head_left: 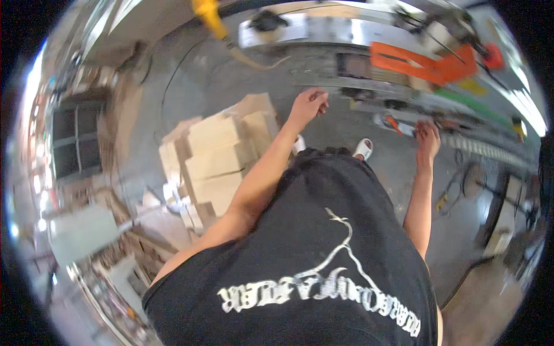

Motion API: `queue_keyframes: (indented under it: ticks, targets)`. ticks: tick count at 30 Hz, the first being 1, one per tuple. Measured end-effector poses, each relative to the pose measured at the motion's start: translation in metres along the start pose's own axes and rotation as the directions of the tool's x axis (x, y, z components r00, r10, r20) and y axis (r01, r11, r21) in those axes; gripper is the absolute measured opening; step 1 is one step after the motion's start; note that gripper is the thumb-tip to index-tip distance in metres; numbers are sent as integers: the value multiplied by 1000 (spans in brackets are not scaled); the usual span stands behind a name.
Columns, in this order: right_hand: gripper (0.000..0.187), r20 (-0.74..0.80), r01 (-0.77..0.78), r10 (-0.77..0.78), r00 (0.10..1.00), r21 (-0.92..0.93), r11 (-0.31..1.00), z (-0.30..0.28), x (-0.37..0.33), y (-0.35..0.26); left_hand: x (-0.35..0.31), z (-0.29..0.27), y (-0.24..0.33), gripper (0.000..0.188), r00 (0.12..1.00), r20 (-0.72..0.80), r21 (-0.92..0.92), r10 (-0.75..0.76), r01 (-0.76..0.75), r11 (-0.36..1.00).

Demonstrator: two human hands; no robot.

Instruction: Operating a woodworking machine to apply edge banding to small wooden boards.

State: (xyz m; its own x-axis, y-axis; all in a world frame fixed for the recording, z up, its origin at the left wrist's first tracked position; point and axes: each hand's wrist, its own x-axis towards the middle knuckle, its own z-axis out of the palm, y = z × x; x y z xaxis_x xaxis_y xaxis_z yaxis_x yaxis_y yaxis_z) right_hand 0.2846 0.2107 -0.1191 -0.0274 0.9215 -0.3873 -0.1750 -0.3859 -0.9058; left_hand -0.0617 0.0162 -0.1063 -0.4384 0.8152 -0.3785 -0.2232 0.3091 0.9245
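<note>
My left hand (pixel 310 105) hangs over the grey floor, its fingers loosely curled with small gaps between them. I see nothing held in it. Just to its left is a stack of plain cardboard boxes (pixel 216 153), not touched by the hand. My right hand (pixel 427 140) is out to the right with its fingers apart and nothing visible in it. Beside that hand, toward the workbench (pixel 358 95), lies a small orange-and-grey object (pixel 393 124), too blurred to name. Both arms are bare and away from my body.
An orange panel (pixel 427 63) crosses the far side of the bench. A yellow hanging piece (pixel 210 20) with a cable is at the top. Cables lie on the floor at right, near a brown board (pixel 485 300). A dark gridded panel (pixel 78 140) stands left.
</note>
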Motion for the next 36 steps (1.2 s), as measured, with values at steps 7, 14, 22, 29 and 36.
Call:
queue_keyframes:
  ticks: [7, 14, 22, 29, 36]
  targets:
    - [23, 367, -83, 207, 907, -325, 942, 51, -72, 69, -129, -243, -133, 34, 650, -746, 493, 144, 394, 776]
    - [27, 659, 61, 634, 404, -711, 701, 191, -132, 112, -272, -430, -243, 81, 419, -905, 403, 79, 781, 477]
    - [35, 578, 456, 815, 42, -737, 500, 302, -187, 228, -270, -462, -252, 76, 469, -849, 273, -244, 784, 558]
    - [43, 559, 277, 811, -173, -762, 585, 308, -222, 321, -255, -404, -222, 50, 418, -904, 337, -89, 825, 453]
    - [46, 472, 41, 882, 10, -881, 471, 283, -211, 287, -220, -323, -183, 42, 364, -927, 252, -89, 783, 569]
